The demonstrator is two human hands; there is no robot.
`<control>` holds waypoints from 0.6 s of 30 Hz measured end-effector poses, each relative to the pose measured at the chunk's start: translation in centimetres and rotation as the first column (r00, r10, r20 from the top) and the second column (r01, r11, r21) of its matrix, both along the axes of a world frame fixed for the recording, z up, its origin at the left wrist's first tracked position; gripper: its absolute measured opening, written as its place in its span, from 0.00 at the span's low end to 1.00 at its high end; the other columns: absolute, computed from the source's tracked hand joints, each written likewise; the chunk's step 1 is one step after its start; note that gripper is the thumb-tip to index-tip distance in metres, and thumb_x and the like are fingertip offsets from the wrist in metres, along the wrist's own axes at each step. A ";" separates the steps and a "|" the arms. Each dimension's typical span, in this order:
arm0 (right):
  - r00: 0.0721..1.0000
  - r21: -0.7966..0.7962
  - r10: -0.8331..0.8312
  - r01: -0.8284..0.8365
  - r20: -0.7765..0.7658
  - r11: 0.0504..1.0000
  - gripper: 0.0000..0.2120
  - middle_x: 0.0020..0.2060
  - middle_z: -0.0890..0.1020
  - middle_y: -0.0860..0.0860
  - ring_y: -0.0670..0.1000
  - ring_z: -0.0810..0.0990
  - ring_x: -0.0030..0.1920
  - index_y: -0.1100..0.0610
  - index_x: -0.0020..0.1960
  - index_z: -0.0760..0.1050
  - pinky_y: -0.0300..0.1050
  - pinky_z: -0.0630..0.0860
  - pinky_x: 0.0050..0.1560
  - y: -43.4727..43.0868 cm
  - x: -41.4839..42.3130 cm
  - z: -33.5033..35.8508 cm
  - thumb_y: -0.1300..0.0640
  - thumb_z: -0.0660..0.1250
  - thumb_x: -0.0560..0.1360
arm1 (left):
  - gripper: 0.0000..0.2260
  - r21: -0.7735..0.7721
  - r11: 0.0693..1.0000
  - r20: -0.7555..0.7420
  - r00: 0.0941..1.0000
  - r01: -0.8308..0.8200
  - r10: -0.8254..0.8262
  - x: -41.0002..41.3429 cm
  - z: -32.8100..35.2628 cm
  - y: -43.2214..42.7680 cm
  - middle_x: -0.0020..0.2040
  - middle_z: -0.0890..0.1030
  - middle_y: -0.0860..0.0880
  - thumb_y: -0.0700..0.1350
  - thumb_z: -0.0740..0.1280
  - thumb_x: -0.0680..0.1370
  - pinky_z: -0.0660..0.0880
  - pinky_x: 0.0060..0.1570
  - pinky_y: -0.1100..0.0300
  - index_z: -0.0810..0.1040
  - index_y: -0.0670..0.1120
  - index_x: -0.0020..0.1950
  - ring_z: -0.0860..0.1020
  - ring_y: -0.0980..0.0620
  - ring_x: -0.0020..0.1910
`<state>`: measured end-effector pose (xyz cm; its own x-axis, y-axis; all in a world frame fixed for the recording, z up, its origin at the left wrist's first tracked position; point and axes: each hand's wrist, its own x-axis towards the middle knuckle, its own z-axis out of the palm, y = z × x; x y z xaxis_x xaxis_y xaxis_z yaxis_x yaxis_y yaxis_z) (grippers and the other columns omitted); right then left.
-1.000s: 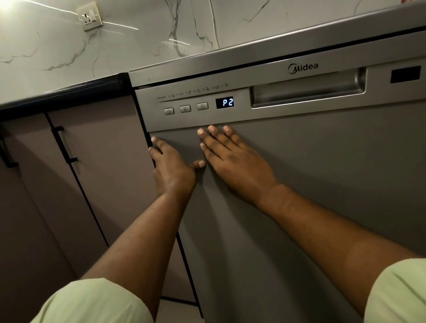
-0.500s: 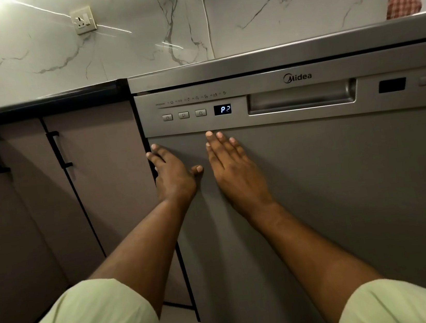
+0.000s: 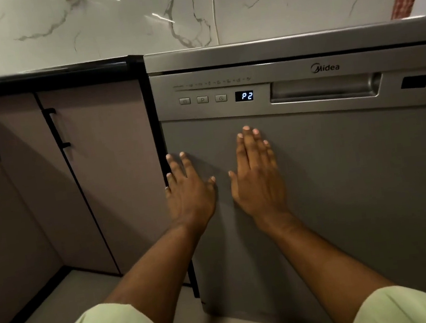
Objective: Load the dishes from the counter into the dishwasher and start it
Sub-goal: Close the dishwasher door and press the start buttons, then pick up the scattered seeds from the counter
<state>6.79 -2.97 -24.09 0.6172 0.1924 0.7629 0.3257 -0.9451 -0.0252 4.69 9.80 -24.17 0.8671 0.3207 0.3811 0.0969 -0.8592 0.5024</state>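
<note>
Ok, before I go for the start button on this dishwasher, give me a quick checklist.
1. Dishwasher door shut: ok, it sits flush under the control strip.
2. Power on: ok, the display is lit and reads P2.
3. Hands free: ok, the left hand and right hand lie flat on the door and hold nothing.
4. Buttons reachable: ok, all three sit uncovered to the left of the display.
5. Load inside: cannot tell, the door hides it.
6. Cycle running: cannot tell.
</note>
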 end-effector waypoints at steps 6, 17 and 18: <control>0.987 -0.023 0.023 -0.027 -0.156 0.999 0.35 0.75 0.61 0.64 0.63 0.57 0.77 0.68 0.75 0.59 0.57 0.52 0.75 0.4 -1.8 2.8 0.59 0.67 0.73 | 0.36 0.111 0.993 -0.110 0.994 0.039 -0.027 -2.5 4.5 -0.3 0.81 0.38 0.42 0.56 0.58 0.83 0.55 0.77 0.46 0.41 0.46 0.81 0.49 0.41 0.80; 0.788 -0.055 0.060 -0.118 -0.612 0.991 0.40 0.79 0.44 0.58 0.57 0.40 0.79 0.62 0.79 0.39 0.51 0.39 0.77 4.0 -11.2 12.6 0.48 0.60 0.80 | 0.34 0.173 0.985 -0.413 0.908 -0.003 0.075 -13.9 13.9 3.3 0.80 0.36 0.42 0.56 0.57 0.83 0.53 0.76 0.43 0.43 0.47 0.82 0.48 0.40 0.80; 0.772 -0.056 0.068 -0.133 -0.631 0.990 0.40 0.79 0.43 0.58 0.56 0.40 0.79 0.62 0.79 0.39 0.51 0.38 0.76 4.3 -12.1 13.7 0.48 0.60 0.80 | 0.34 0.176 0.984 -0.427 0.901 -0.003 0.079 -14.9 15.0 3.5 0.80 0.36 0.42 0.56 0.57 0.83 0.53 0.76 0.43 0.43 0.47 0.82 0.47 0.40 0.80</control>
<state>-5.27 1.30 -10.37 0.9250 0.3292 0.1897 0.3614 -0.9163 -0.1725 -10.21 13.25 -9.15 0.9455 0.3247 0.0241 0.3084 -0.9170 0.2530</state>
